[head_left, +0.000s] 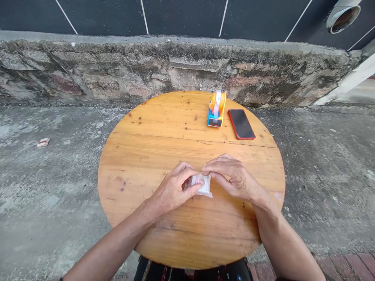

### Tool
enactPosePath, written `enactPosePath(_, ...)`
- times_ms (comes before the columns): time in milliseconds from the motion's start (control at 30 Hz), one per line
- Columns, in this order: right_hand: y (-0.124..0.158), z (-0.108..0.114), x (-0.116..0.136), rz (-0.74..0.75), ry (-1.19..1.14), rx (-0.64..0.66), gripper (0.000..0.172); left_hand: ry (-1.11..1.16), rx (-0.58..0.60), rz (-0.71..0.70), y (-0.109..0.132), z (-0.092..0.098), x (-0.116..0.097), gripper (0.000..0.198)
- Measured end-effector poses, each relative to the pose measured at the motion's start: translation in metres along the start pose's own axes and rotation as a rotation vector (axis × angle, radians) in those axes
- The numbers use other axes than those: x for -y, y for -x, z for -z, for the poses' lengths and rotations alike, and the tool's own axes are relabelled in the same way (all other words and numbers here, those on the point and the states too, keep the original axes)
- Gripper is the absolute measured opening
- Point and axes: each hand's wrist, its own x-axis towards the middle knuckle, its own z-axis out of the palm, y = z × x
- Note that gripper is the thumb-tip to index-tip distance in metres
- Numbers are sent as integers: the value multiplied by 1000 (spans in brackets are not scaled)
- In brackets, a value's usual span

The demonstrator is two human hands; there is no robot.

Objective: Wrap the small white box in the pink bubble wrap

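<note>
A small package in clear and whitish plastic wrap [206, 188] rests on the round wooden table [140, 152], close to its middle. My left hand [178, 182] grips it from the left, thumb along the near side and fingers on the far side. Over the package's upper right corner, my right hand [231, 175] has its thumb and fingertips pinched together at the edge of the wrap. What exactly sits between those fingertips is too small to make out. The contents of the package are blurred by the plastic.
Toward the back of the table stands a yellow and blue tape dispenser [216, 109] with a roll of tape. To its right lies a phone [241, 124] with a red case. A stone ledge [117, 74] runs behind the table, and a pipe opening [345, 18] juts from the dark wall.
</note>
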Motion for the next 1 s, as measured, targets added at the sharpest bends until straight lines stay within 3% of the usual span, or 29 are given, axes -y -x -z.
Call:
enactPosePath(167,-2,-8,1,34,8,78,34,13,-15,-25,0,0,1,15)
enactPosePath(367,0,-11,1,125,99,55,31,15,0,-8,-1,1,0,14)
enactPosePath(433,1,-6,0,74,83,12,30,-2,-5,-7,0,0,1,16)
enactPosePath(533,4,6,-7,-167,-11,-66,26,-30,-8,-7,1,0,3,18)
enactPosePath(567,6,10,-10,-240,-42,-29,30,-38,-8,-8,1,0,3,18)
enactPosePath(633,9,15,-16,-317,-68,140,55,-54,-9,-6,2,-1,3,16)
enactPosePath(700,12,15,-17,-321,-46,304,83,-64,-15,-3,2,0,3,15)
enactPosePath(767,14,10,-12,-299,9,377,98,-64,-15,-7,2,0,3,16)
enactPosePath(867,15,-1,2,-249,163,361,101,-54,-13,-19,2,0,4,17)
enactPosePath(1000,16,-15,15,-209,333,269,85,-37,-13,-16,1,-2,4,17)
